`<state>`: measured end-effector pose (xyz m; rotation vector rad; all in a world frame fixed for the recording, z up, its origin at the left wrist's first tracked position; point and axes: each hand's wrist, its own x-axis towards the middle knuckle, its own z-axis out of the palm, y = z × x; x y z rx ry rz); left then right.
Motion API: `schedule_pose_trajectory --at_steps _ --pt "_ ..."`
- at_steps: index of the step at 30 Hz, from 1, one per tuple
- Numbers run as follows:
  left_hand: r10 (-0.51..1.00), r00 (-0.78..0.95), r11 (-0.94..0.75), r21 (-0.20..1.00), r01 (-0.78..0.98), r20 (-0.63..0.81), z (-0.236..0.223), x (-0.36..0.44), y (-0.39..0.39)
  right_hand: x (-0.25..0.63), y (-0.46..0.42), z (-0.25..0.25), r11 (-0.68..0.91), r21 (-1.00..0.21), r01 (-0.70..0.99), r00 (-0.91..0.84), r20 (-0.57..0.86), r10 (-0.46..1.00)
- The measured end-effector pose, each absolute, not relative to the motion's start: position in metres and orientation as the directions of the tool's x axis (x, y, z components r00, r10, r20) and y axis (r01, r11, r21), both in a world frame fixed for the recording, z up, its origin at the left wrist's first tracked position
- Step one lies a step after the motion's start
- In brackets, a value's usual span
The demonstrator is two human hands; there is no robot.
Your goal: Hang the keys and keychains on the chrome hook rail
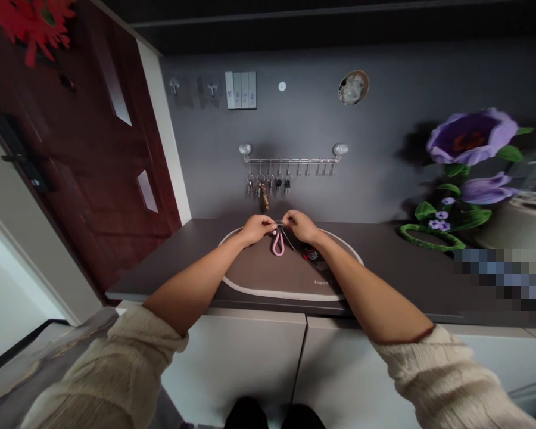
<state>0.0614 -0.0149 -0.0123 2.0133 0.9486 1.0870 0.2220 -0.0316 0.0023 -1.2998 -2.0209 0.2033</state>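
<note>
Both of my hands meet over the mat, fingertips close together. In a pinch, my left hand (pixel 258 229) grips the top of a keychain with a pink loop strap (pixel 278 245), which hangs below the fingers. My right hand (pixel 301 226) is closed at the fingertips on a thin pale cord (pixel 289 239); its tail slants down to the right. A thin ring-like curve spans the gap between the fingertips, too small to make out fully. Under my right forearm, a small red and black item (pixel 311 255) lies on the mat, partly hidden.
A brown mat with a white rim (pixel 268 294) lies on the dark counter (pixel 170 262). Several keys (pixel 261 186) hang from a clear hook rail (pixel 292 161) on the wall. Purple artificial flowers (pixel 473 140) stand at right. A dark red door (pixel 93 179) is at left.
</note>
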Motion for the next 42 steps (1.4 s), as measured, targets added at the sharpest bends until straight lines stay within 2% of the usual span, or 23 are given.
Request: schedule_pose_trajectory --at_steps 6,12,16,20,26,35,42 --pt "0.808 0.357 -0.54 0.832 0.128 0.469 -0.008 0.062 -0.015 0.223 -0.026 0.0 0.532 -0.663 0.527 -0.169 0.532 0.83" --pt "0.83 0.288 -0.506 0.862 0.025 0.478 -0.003 0.065 -0.018 0.217 -0.036 0.006 0.491 -0.823 0.285 -0.135 0.473 0.871" --pt "0.855 0.257 -0.452 0.89 -0.054 0.45 0.001 0.066 -0.022 0.214 -0.042 0.009 0.434 -0.881 0.188 -0.128 0.416 0.9" --pt "0.87 0.234 -0.419 0.901 -0.115 0.435 0.005 0.066 -0.024 0.214 -0.041 0.008 0.42 -0.898 0.133 -0.148 0.401 0.904" --pt "0.854 0.17 -0.48 0.871 -0.107 0.491 0.009 0.067 -0.024 0.213 -0.042 0.009 0.408 -0.909 0.082 -0.114 0.398 0.91" --pt "0.844 0.167 -0.492 0.86 -0.134 0.509 0.025 0.079 -0.032 0.218 -0.044 0.021 0.502 -0.864 0.023 -0.043 0.501 0.864" --pt "0.882 0.092 -0.452 0.886 -0.105 0.462 0.042 0.099 -0.028 0.233 -0.033 0.039 0.59 -0.799 0.117 -0.01 0.594 0.805"
